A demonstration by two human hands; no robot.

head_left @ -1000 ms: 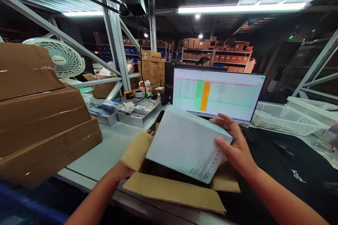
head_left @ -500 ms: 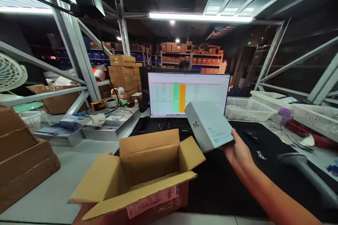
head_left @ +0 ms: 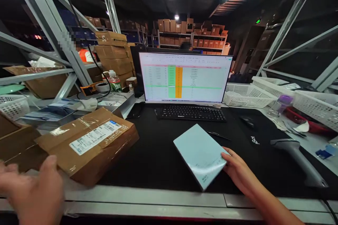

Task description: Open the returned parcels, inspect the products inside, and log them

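My right hand (head_left: 235, 164) grips the right edge of a light blue product box (head_left: 196, 153), thumb on top. The box is tilted over the black desk mat (head_left: 155, 158), with small print on its near end. At the lower left, my left hand (head_left: 34, 191) is slightly blurred, fingers apart and holding nothing. Just beyond it lies a brown cardboard box (head_left: 89, 144), a white shipping label (head_left: 96, 136) and shiny tape on its upper face. Whether its flaps stand open is hidden.
A monitor (head_left: 200, 77) with a spreadsheet stands behind a black keyboard (head_left: 192, 113). To the right are a mouse (head_left: 248, 123), a grey handheld scanner (head_left: 298, 158) and white plastic baskets (head_left: 248, 95). A pen (head_left: 219, 135) lies on the mat. Metal frame posts (head_left: 52, 31) rise at left.
My left hand has let go of the open cardboard box; a labelled box now lies at left. My right hand has lowered the light blue box toward the mat. The view has tipped down.
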